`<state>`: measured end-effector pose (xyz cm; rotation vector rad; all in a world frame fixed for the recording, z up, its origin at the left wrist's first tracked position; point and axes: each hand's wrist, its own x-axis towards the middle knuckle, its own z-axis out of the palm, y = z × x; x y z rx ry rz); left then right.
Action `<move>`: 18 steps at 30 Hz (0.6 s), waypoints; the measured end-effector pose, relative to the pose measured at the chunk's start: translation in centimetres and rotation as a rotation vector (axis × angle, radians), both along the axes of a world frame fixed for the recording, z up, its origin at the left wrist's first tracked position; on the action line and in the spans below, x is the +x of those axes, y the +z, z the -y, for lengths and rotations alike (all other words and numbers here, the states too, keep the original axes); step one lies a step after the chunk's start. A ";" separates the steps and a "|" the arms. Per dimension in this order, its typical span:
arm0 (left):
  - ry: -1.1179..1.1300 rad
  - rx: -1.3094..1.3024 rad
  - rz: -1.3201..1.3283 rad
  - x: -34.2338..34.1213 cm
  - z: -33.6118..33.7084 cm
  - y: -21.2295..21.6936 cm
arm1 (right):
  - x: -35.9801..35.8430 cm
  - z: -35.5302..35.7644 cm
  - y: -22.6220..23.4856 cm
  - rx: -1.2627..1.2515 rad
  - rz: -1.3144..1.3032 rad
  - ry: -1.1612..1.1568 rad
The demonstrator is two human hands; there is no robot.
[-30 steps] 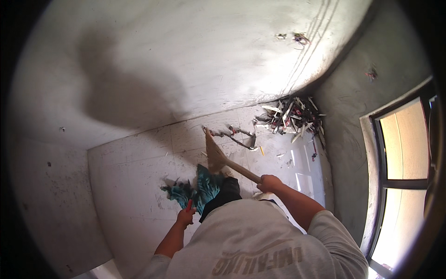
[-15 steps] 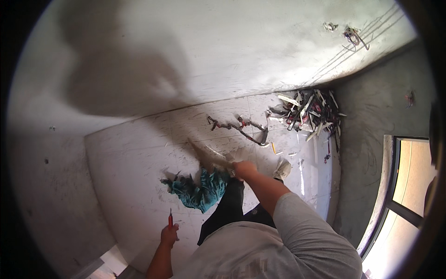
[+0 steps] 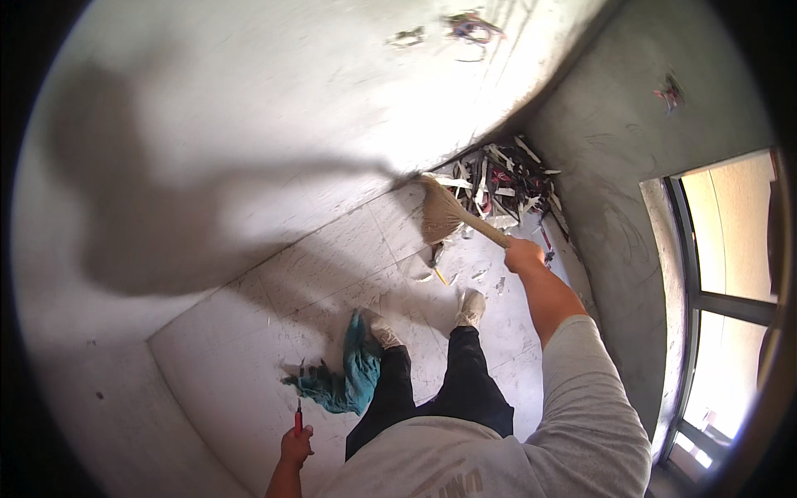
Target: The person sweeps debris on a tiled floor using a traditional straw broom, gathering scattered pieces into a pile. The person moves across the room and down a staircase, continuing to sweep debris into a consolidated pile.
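Note:
My right hand [image 3: 524, 256] is closed round the handle of a straw broom [image 3: 442, 216], held out ahead of me to the right. The broom's bristles are at the foot of the wall, against the left side of a pile of scraps [image 3: 510, 187]. Black, white and reddish strips make up this pile. Low on the left, my left hand [image 3: 296, 446] grips a slim red-handled tool [image 3: 299, 422] with a dark narrow tip pointing up; its exact kind is unclear. A teal cloth [image 3: 360, 369] lies crumpled on the floor beside my left leg.
A yellow stick [image 3: 441, 276] and small pale scraps lie on the tiled floor [image 3: 224, 373] ahead of my shoes [image 3: 470, 307]. Loose wires [image 3: 473, 31] stick out of the far wall, and more wires [image 3: 669, 91] from the right wall. A dark-framed window [image 3: 730, 307] is at right.
The broom has swung from near my legs forward and right to the pile. The black-and-red strip that lay mid-floor no longer shows there. My feet now stand apart; the view has turned right.

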<state>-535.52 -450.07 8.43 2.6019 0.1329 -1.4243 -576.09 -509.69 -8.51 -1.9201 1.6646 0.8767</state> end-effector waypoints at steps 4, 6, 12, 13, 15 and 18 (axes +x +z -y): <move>-0.120 -0.095 -0.008 -1.8 9.4 1.0 | -8.7 1.1 -0.1 -0.051 -0.028 -0.241; -0.146 -0.129 -0.031 -3.5 13.3 1.2 | -13.6 -0.1 -1.1 -0.091 -0.025 -0.360; -0.384 -0.085 -0.090 -7.8 21.3 0.3 | -26.4 -14.2 -3.5 0.096 -0.013 -0.690; -0.415 -0.063 -0.088 -8.4 22.3 0.1 | -27.9 -18.2 -4.1 0.092 -0.007 -0.765; -0.482 -0.043 -0.088 -9.4 24.3 -0.1 | -29.1 -24.4 -1.8 0.130 0.014 -0.877; -0.615 -0.069 -0.079 -9.9 26.4 -1.1 | -28.8 -28.2 6.1 0.253 0.208 -1.233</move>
